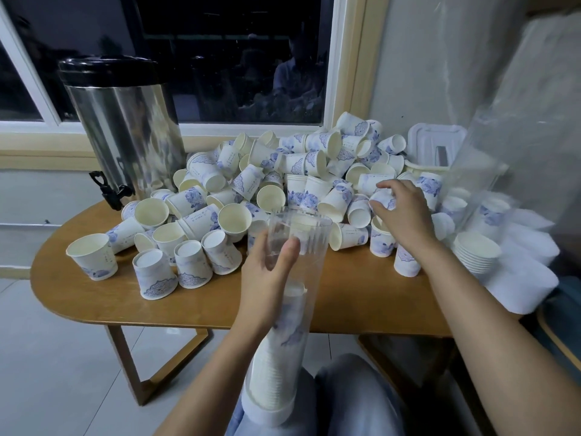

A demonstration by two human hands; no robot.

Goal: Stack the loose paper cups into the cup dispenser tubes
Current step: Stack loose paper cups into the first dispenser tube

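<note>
A heap of white paper cups with blue flower prints (251, 196) covers the back of the wooden table (94, 300). My left hand (267, 275) grips a clear plastic dispenser tube (301, 237) near its open top; the tube slants down to my lap and holds a stack of nested cups (276, 366) in its lower part. My right hand (405, 212) reaches into the right side of the heap, and its fingers curl round one loose cup (382, 198) lying there.
A steel drinks urn (125, 130) with a black lid and tap stands at the back left by the window. At the right lie a second clear tube (490, 171), a nested cup stack (476, 253) and a white plastic container (435, 146).
</note>
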